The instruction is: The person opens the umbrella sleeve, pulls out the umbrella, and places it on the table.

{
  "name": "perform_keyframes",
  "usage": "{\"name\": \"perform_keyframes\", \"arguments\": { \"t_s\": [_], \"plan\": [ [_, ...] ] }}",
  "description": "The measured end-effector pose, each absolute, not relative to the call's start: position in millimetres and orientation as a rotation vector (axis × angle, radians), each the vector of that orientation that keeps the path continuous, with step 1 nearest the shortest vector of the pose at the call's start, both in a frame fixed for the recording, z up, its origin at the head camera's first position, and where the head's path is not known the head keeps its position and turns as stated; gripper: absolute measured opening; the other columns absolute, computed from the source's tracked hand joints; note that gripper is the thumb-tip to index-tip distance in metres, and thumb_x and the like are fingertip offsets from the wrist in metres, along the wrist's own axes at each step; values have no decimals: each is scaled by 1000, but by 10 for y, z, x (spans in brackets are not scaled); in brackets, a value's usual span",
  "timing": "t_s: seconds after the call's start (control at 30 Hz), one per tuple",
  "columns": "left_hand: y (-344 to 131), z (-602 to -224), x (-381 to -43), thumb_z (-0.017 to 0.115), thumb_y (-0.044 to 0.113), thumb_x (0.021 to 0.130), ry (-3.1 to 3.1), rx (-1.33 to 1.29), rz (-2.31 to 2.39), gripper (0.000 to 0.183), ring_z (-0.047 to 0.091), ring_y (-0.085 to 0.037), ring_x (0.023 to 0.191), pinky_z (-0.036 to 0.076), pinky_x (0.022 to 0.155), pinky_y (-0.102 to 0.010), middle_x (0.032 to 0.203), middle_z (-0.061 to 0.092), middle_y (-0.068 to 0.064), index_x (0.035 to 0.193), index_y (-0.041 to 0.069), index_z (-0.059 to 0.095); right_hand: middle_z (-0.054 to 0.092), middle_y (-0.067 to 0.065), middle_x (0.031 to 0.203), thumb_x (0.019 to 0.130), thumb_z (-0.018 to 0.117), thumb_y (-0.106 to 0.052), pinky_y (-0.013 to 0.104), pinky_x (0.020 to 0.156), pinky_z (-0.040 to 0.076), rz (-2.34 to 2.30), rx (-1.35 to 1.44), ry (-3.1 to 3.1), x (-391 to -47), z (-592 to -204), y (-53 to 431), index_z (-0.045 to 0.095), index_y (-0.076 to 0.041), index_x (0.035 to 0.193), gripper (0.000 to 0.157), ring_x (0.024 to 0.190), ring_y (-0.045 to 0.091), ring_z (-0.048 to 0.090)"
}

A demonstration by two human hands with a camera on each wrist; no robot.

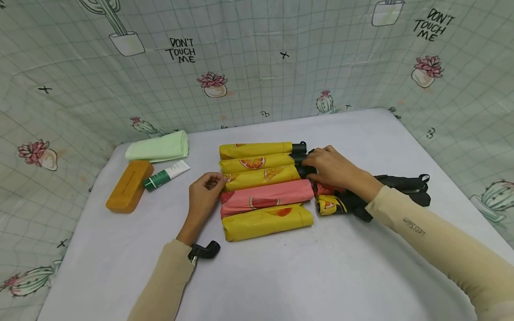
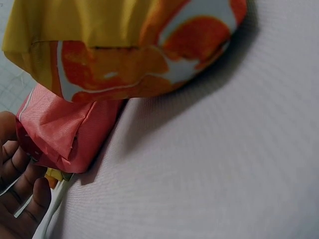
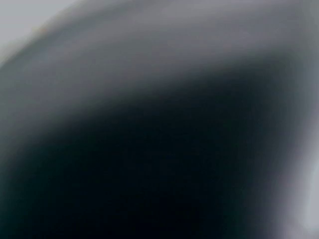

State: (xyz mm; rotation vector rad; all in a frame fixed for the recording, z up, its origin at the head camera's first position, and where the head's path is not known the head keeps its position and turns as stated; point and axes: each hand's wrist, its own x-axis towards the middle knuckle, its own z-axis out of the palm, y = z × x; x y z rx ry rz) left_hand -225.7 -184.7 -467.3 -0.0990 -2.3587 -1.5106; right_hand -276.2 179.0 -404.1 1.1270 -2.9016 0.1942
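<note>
Several fabric umbrella sleeves lie side by side: a far yellow sleeve [image 1: 257, 150], a second yellow sleeve [image 1: 257, 163], a third yellow sleeve [image 1: 263, 178], a pink watermelon-print sleeve [image 1: 267, 196] and a near yellow sleeve [image 1: 268, 222]. Black umbrella handles stick out of the far three. With its fingertips, my left hand [image 1: 205, 189] pinches the left end of the third yellow sleeve. My right hand [image 1: 333, 167] grips the black handle [image 1: 306, 171] of the umbrella in that sleeve, partly covering the second handle. The right wrist view is dark and blurred.
Two folded black umbrellas [image 1: 401, 183] lie at right under my right forearm, with red and yellow fabric at their left ends. At left are a folded green towel [image 1: 158, 147], an orange-brown case [image 1: 129, 187] and a green-white tube [image 1: 166, 175]. A patterned cloth [image 1: 257, 67] hangs behind.
</note>
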Motion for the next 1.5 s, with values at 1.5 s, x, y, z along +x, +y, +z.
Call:
{"name": "perform_keyframes", "arguments": {
  "t_s": [1.5],
  "plan": [
    [-1851,-4678,-2252,74,16,92,-2353,-112,-1525,12,58,-16,74,45,65,-16,82,67,-7,92,4,70,74,7,100,78,85,-24,56,96,38,-47,1177,-2776,-2765,-3812,2021,76,-8,107,34,98,29,60]
  ]
}}
